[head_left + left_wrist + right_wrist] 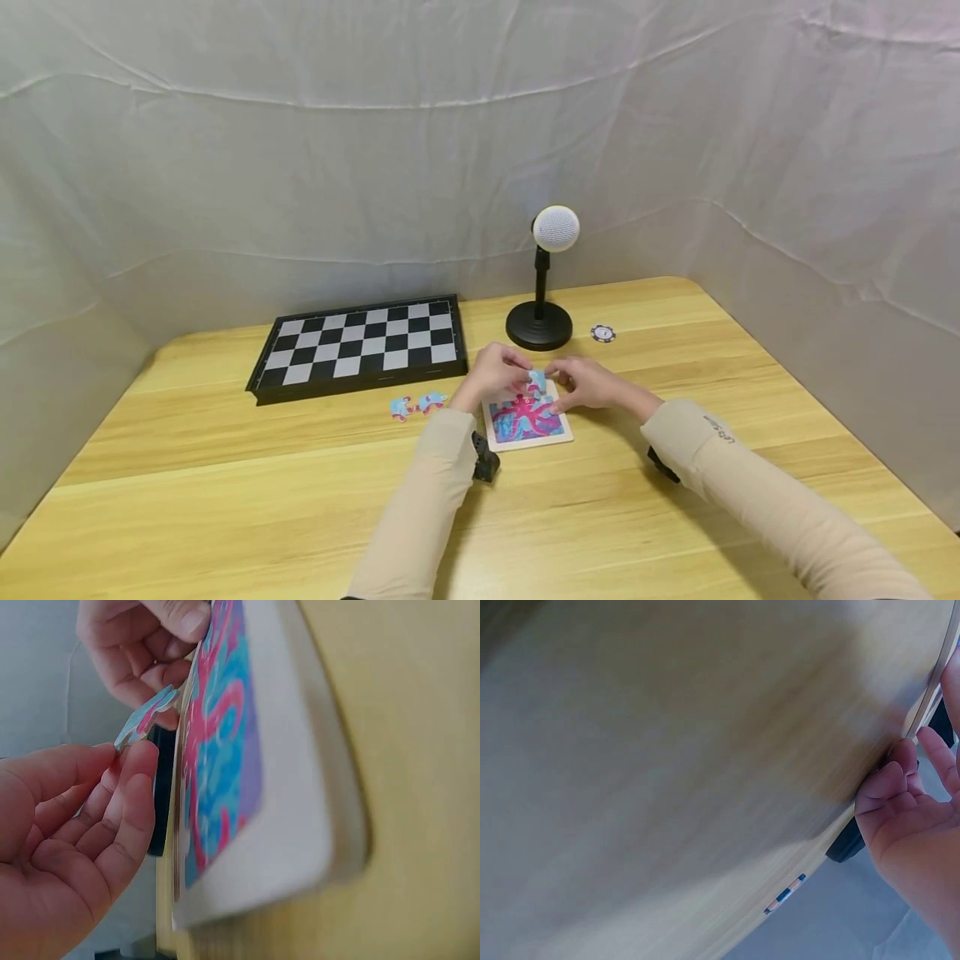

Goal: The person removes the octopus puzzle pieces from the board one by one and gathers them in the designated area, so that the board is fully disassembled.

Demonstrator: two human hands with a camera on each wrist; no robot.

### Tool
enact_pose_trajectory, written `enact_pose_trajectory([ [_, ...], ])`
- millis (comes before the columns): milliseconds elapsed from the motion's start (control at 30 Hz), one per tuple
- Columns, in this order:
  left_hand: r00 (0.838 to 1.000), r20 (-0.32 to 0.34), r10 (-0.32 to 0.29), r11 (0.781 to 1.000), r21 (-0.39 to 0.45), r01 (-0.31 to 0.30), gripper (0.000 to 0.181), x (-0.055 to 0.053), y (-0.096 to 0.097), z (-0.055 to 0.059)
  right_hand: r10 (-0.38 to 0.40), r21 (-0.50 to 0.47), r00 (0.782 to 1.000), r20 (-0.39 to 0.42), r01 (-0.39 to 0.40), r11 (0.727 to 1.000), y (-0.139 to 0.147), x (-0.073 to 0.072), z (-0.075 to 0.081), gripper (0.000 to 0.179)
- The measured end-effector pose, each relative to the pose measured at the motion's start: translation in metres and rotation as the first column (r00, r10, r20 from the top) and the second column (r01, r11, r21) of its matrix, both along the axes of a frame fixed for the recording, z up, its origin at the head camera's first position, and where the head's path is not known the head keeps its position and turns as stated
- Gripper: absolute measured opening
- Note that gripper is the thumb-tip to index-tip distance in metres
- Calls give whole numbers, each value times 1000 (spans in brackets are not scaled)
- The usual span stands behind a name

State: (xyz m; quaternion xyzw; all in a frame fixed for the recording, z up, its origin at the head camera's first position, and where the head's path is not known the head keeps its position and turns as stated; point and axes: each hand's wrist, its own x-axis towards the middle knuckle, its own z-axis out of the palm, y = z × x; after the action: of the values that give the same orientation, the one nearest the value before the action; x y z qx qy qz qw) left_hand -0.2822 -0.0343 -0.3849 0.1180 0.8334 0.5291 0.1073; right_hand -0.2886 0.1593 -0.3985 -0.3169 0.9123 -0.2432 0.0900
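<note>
A framed jigsaw board (557,443) with a pink octopus picture lies flat on the table between the hands. My left hand (495,372) pinches a blue-and-pink puzzle piece (147,716) by its edge between thumb and fingertips, tilted over the board's upper part. My right hand (594,385) holds the board's right side near the upper corner, thumb on the frame and the other fingers bent. In the left wrist view its index fingertip comes right by the piece's far end. Two more puzzle pieces, one (401,407) and another (431,403), lie left of the left hand.
A black-and-white checkered game board (367,340) sits at the back left. Behind the hands stands a white mesh ball (557,228) on a black stand (539,327), with a poker chip (603,333) to its right. Pale cloth (337,183) hangs round the table.
</note>
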Motion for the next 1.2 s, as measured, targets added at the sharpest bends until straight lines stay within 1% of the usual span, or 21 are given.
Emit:
enact_pose_trajectory([
  [167, 1000, -1, 14, 1000, 3, -14, 10, -3, -10, -2, 5, 5, 1000, -1, -5, 1000, 0, 2, 1, 52],
  [233, 1000, 11, 27, 1000, 11, -28, 10, -3, -15, -3, 4, 6, 1000, 2, -4, 1000, 0, 3, 2, 51],
  [433, 998, 25, 56, 997, 46, -57, 10, -1, -28, -2, -1, 4, 1000, 11, 1, 1000, 0, 4, 1, 52],
  [600, 997, 36, 75, 995, 59, -78, 11, 1, -39, -1, 6, -6, 1000, 8, -6, 1000, 0, 4, 1, 52],
  [933, 994, 13, 105, 994, 27, -106, 8, 2, -62, -5, 13, -8, 1000, -7, -13, 1000, 1, 2, -1, 52],
  [1200, 990, 39, 139, 990, 22, -140, 9, 6, -76, -3, 10, -10, 1000, -1, -10, 1000, 1, 2, -1, 52],
])
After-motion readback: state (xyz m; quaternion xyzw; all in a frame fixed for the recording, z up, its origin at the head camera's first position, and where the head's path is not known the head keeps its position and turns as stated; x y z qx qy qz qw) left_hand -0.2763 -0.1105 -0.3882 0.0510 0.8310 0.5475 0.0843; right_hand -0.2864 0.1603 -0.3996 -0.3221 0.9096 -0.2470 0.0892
